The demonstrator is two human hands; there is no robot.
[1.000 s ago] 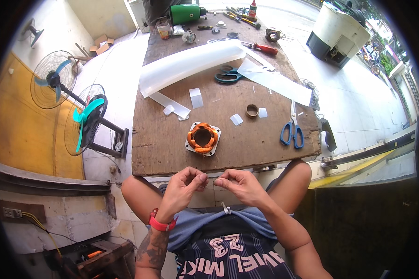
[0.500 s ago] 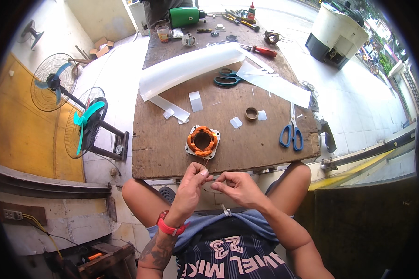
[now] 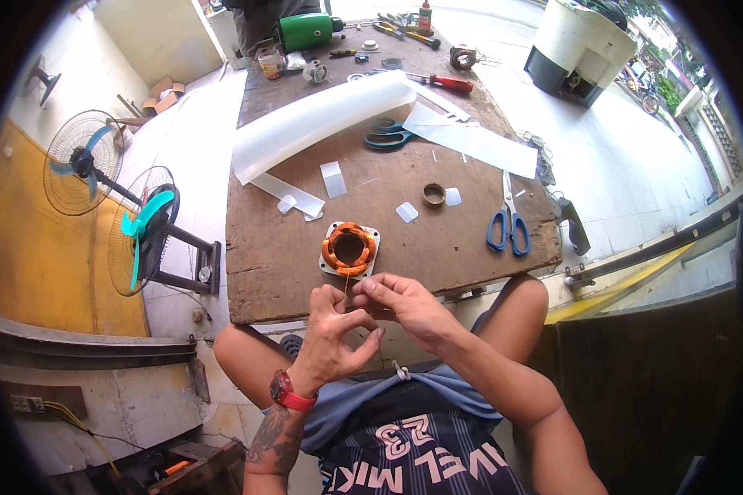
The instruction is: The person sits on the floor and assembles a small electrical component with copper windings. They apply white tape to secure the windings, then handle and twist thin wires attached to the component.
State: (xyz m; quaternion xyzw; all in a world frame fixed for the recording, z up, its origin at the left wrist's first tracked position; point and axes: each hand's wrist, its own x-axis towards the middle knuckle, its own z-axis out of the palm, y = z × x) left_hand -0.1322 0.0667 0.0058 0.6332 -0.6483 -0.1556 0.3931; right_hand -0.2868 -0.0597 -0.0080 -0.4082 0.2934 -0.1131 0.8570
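Observation:
A motor stator (image 3: 331, 247) with orange copper windings and a pale square frame sits near the table's front edge. From its near side a thin copper wire (image 3: 347, 280) runs down between my hands. My left hand (image 3: 334, 332), below the stator, has its fingers curled around the wire, the thumb standing apart. Close beside it, my right hand (image 3: 400, 307) pinches the wire between thumb and fingers. Parts of the fingertips overlap, so the wire's end is hard to make out.
On the wooden table (image 3: 289, 264) lie blue-handled scissors (image 3: 508, 231), darker scissors (image 3: 388, 139), a brown tape roll (image 3: 433, 195), small plastic pieces and a large white plastic sheet (image 3: 322, 124). Tools, including a red screwdriver (image 3: 451, 83), lie farther back. Fans (image 3: 144, 223) stand left.
My right hand has moved up and left toward the stator, pinching the wire nearer the windings. My left hand has turned and dropped slightly, its thumb now spread away. The view has shifted a little.

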